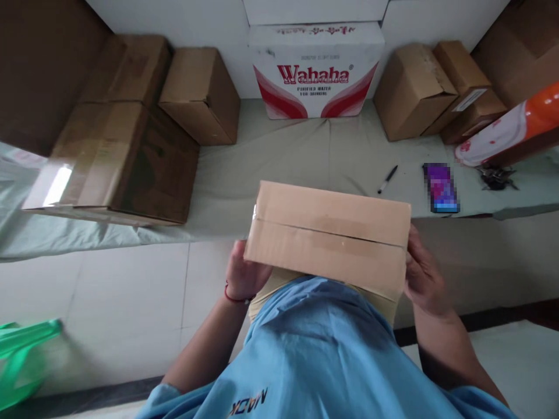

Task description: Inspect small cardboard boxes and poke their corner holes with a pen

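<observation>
A taped brown cardboard box (pixel 329 233) is held against my chest, over the front edge of the cloth-covered table (pixel 279 157). My left hand (pixel 243 274) grips its left end, with a red string on the wrist. Clasping the right end is my right hand (pixel 423 273), fingers wrapped round the side. The box's top seam is closed with clear tape. My blue shirt hides the near lower part of the box.
A white and red Wahaha carton (pixel 315 70) stands at the back. Brown boxes sit at left (pixel 117 157) and right (pixel 414 90). A black pen (pixel 388 178), a phone (pixel 441 187), keys (pixel 495 176) and an orange-white roll (pixel 510 125) lie at right. A green bag (pixel 21 361) is on the floor.
</observation>
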Available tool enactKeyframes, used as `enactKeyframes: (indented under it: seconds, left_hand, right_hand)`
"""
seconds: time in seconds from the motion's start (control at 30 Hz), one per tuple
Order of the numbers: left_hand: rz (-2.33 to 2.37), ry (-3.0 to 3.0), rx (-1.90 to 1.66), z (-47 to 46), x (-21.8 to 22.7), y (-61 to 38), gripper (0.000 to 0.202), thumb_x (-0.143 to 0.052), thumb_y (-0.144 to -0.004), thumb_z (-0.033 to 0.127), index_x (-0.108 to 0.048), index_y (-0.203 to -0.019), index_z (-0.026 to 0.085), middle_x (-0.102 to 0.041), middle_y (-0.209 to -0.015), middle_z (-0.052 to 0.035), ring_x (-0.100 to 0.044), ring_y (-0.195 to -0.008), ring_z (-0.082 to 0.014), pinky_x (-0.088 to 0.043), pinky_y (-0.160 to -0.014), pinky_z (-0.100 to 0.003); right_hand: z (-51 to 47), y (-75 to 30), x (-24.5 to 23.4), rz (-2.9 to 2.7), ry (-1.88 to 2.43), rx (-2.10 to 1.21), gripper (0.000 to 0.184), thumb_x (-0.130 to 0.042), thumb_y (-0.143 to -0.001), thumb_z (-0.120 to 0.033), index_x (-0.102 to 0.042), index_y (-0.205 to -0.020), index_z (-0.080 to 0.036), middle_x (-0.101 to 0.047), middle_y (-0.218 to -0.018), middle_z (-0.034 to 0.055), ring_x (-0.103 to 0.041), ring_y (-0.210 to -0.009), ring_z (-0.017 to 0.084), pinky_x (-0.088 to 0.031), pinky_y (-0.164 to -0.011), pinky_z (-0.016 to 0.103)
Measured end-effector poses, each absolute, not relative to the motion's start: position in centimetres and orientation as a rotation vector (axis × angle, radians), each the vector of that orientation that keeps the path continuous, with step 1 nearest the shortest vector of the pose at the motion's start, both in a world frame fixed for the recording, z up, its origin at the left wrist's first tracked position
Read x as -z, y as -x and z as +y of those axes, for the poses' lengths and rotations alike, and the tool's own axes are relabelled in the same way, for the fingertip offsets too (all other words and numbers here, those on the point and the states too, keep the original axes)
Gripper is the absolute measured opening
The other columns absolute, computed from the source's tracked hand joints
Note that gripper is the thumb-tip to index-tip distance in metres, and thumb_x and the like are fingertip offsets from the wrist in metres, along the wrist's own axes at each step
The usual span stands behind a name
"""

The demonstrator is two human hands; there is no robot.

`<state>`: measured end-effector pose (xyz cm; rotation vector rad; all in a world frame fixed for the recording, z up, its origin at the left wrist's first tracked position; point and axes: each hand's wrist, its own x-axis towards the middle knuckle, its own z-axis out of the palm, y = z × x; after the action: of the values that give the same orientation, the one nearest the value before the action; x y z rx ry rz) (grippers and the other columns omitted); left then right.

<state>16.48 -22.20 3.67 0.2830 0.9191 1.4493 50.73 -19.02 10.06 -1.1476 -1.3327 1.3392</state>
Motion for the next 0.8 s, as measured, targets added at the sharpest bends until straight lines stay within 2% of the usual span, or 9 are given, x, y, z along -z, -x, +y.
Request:
enactKeyframes:
  seconds: [0.07, 0.1, 0.23, 0.3, 0.37, 0.53, 0.67, 0.73, 0.8]
  left_hand:
    - [0.897, -0.258, -1.427, -21.6, -4.3, -16.3, 0.072, -0.068, -0.088, 0.085, -0.078, -0.128, 0.027, -0.080, -0.134, -0.0099, -0.059, -0.153, -0.0407, -0.057, -0.121, -0.054]
    - [0.899, -0.243, -1.415, -21.3, -4.4, -16.2, 0.073, -0.066, -0.089, 0.086, -0.078, -0.128, 0.025, -0.081, -0.132, -0.0109, -0.060, -0.152, -0.0409, -0.059, -0.119, -0.054]
    - [0.966, -0.187, -1.450, -21.1, -3.1, -15.6, 0.049, -0.081, -0.087, 0.066, -0.081, -0.114, 0.025, -0.086, -0.112, -0.0068, -0.072, -0.137, -0.0371, -0.062, -0.115, -0.048]
    - [0.974, -0.135, -1.465, -21.4, -2.0, -15.5, 0.042, -0.084, -0.085, 0.060, -0.082, -0.109, 0.025, -0.087, -0.107, -0.0045, -0.077, -0.128, -0.0337, -0.063, -0.114, -0.045]
    - [0.965, -0.084, -1.455, -21.7, -1.2, -15.6, 0.043, -0.083, -0.085, 0.061, -0.082, -0.109, 0.026, -0.087, -0.109, -0.0038, -0.080, -0.122, -0.0313, -0.064, -0.112, -0.043]
    - [0.971, -0.052, -1.485, -21.7, -0.5, -16.1, 0.047, -0.080, -0.089, 0.060, -0.082, -0.121, 0.025, -0.086, -0.119, -0.0052, -0.079, -0.121, -0.0299, -0.064, -0.107, -0.041]
    - [1.004, -0.109, -1.577, -21.2, -1.3, -16.0, 0.060, -0.070, -0.094, 0.076, -0.080, -0.123, 0.025, -0.085, -0.120, -0.0064, -0.077, -0.124, -0.0297, -0.064, -0.104, -0.040]
    - [1.034, -0.195, -1.634, -21.1, -2.3, -16.0, 0.060, -0.070, -0.092, 0.080, -0.081, -0.118, 0.026, -0.084, -0.116, -0.0041, -0.077, -0.123, -0.0269, -0.064, -0.100, -0.035]
    - [1.070, -0.325, -1.699, -20.9, -3.7, -16.3, 0.058, -0.075, -0.087, 0.081, -0.081, -0.110, 0.028, -0.083, -0.114, -0.0020, -0.076, -0.123, -0.0266, -0.064, -0.099, -0.034]
  right_hand:
    - [-18.9, -50.5, -10.1, -1.521, 1.116, -1.229, 0.057, -0.065, -0.106, -0.051, -0.059, -0.162, -0.043, -0.059, -0.157, 0.0055, -0.057, -0.146, 0.032, -0.051, -0.126, 0.050]
    - [-18.9, -50.4, -10.1, -1.611, 1.098, -1.166, 0.057, -0.064, -0.106, -0.048, -0.059, -0.163, -0.043, -0.059, -0.157, 0.0057, -0.056, -0.146, 0.032, -0.051, -0.126, 0.050]
    - [-19.1, -49.9, -10.7, -1.787, 1.052, -1.102, 0.065, -0.069, -0.104, -0.042, -0.053, -0.167, -0.046, -0.046, -0.174, 0.0008, -0.041, -0.164, 0.033, -0.040, -0.137, 0.054]
    - [-19.3, -49.5, -11.2, -1.868, 1.005, -1.066, 0.071, -0.072, -0.102, -0.039, -0.048, -0.169, -0.047, -0.041, -0.180, -0.0019, -0.037, -0.168, 0.034, -0.038, -0.138, 0.056]
    - [-19.3, -48.9, -11.9, -1.964, 0.927, -0.999, 0.078, -0.076, -0.099, -0.034, -0.046, -0.170, -0.047, -0.041, -0.180, -0.0021, -0.040, -0.168, 0.034, -0.042, -0.137, 0.056]
    - [-19.2, -46.9, -13.1, -2.118, 0.760, -0.864, 0.089, -0.080, -0.096, -0.027, -0.040, -0.173, -0.046, -0.044, -0.179, 0.0010, -0.048, -0.164, 0.035, -0.044, -0.135, 0.060]
    - [-19.8, -46.3, -12.2, -1.976, 0.817, -0.909, 0.076, -0.077, -0.098, -0.037, -0.050, -0.169, -0.043, -0.055, -0.171, 0.0046, -0.052, -0.159, 0.035, -0.043, -0.135, 0.061]
    - [-20.1, -46.1, -11.0, -1.712, 0.958, -1.069, 0.066, -0.072, -0.102, -0.048, -0.056, -0.164, -0.039, -0.058, -0.166, 0.0072, -0.054, -0.156, 0.034, -0.044, -0.134, 0.058]
    - [-20.2, -45.9, -9.7, -1.341, 1.074, -1.266, 0.058, -0.064, -0.105, -0.058, -0.060, -0.159, -0.037, -0.061, -0.162, 0.0079, -0.058, -0.151, 0.032, -0.047, -0.132, 0.055]
